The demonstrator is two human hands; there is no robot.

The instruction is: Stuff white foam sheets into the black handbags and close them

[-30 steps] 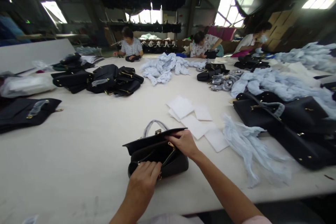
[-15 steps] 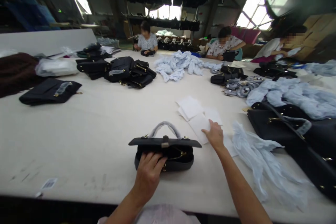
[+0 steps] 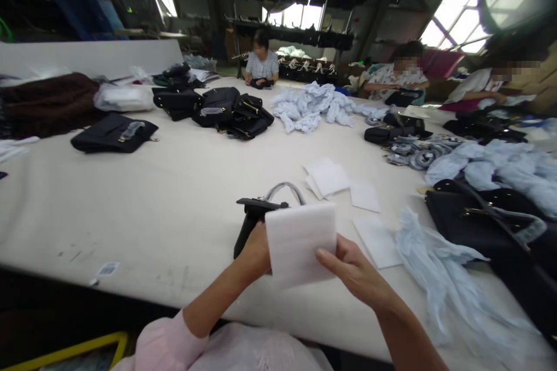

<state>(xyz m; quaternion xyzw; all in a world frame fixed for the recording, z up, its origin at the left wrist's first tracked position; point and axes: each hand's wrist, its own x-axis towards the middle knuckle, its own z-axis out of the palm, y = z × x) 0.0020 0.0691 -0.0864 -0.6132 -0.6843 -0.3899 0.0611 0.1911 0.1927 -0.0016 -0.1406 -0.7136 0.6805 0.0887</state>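
Observation:
A small black handbag [image 3: 249, 225] stands on the table in front of me, its handle [image 3: 285, 186] wrapped in clear film. My left hand [image 3: 256, 249] is at the bag's opening; its fingers are hidden behind a white foam sheet [image 3: 300, 243]. My right hand [image 3: 350, 266] pinches that sheet by its right edge, thumb on the near face, and holds it up before the bag. Most of the bag's right side is covered by the sheet. More white sheets [image 3: 328, 177] lie flat just beyond, and another sheet [image 3: 378, 240] rests to the right.
Crumpled pale blue tissue [image 3: 429, 266] lies right of the sheets, beside larger black bags [image 3: 461, 220]. Across the table are several black bags [image 3: 235, 113], a tissue heap [image 3: 313, 105] and a black bag [image 3: 115, 133] on the left. Co-workers [image 3: 261, 64] sit at the far side.
My right hand has picked up a white foam sheet from the table and brought it left, in front of the bag. The view has turned somewhat left.

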